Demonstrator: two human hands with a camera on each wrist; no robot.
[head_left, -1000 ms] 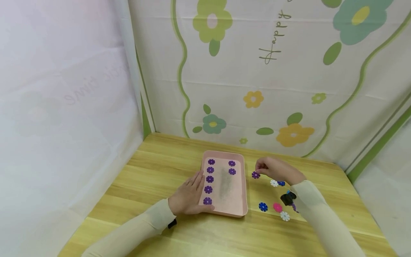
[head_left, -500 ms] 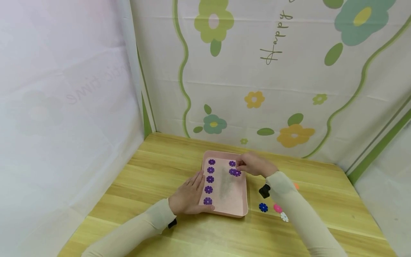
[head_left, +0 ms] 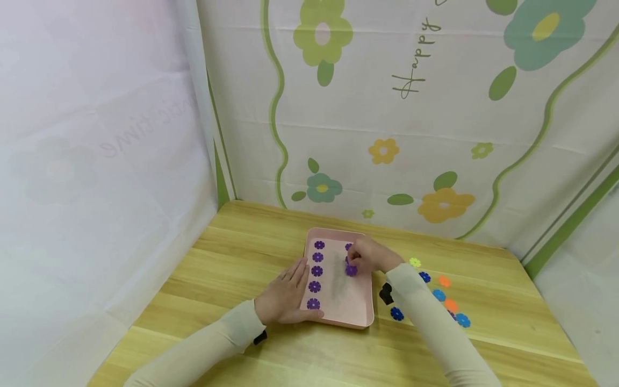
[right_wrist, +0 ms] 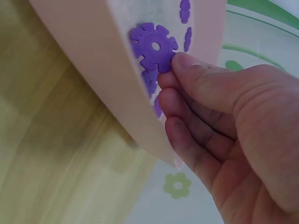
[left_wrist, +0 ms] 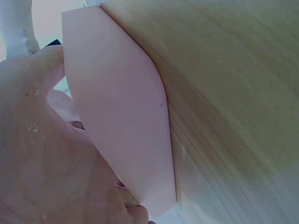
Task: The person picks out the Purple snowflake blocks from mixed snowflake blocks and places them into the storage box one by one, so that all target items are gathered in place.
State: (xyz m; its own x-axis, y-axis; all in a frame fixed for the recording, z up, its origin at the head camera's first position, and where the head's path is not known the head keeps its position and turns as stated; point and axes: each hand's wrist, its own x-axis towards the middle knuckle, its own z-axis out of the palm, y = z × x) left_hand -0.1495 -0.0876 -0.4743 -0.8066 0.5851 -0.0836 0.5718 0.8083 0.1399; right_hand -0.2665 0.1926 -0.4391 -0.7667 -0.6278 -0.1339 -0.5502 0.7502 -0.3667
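Note:
Between thumb and forefinger, my right hand (head_left: 371, 255) pinches a purple notched plastic disc (right_wrist: 155, 46), a flower-shaped building piece. It is over the right side of a shallow pink tray (head_left: 333, 321). Two more purple discs of the right column lie partly hidden behind that hand. Along the tray's left side runs a column of several purple discs (head_left: 316, 271). My left hand (head_left: 285, 294) rests against the tray's left rim with fingers extended, its thumb along the near-left corner. In the left wrist view, that hand lies against the tray's outer wall (left_wrist: 121, 107).
Right of the tray, loose discs lie on the wooden table (head_left: 271, 360): a dark blue disc (head_left: 396, 313), a yellow disc (head_left: 415, 262), an orange disc (head_left: 444, 281) and light blue ones, some by the right sleeve. A printed cloth (head_left: 353, 107) hangs behind.
My right hand has carried the purple disc leftward from beside the tray to over its right column, then slightly nearer. The left hand stays put. Discs formerly behind the right arm now show.

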